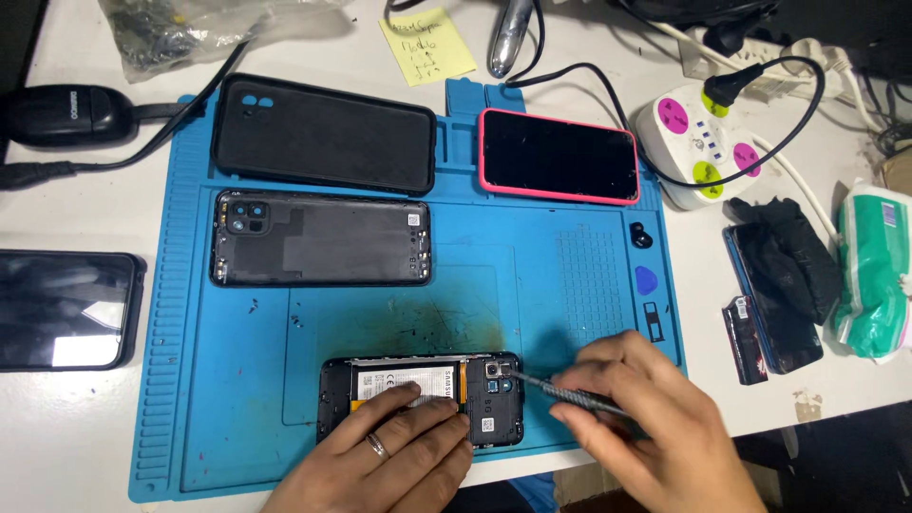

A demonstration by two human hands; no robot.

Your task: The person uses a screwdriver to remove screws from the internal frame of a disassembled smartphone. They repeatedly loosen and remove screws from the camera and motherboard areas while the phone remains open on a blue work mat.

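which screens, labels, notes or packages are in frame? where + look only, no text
Yellow sticky note: top centre, square, handwritten.
Pink-cased phone: top of blue mat, dark screen up.
Black phone: left edge, off the mat, dark reflective screen.
Opened phone: near edge, under left hand; white battery label. Right hand holds a metal tool at it.
Green-white soft pack: far right.
Clear plastic bag: top left.

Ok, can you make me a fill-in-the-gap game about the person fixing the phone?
1. The left hand presses on the opened phone, and one finger wears a ____.
2. The right hand holds a thin ____ to the phone's camera end.
3. The work mat is coloured ____.
4. The phone at the mat's top has a ____ case.

Missing words: ring; screwdriver; blue; pink
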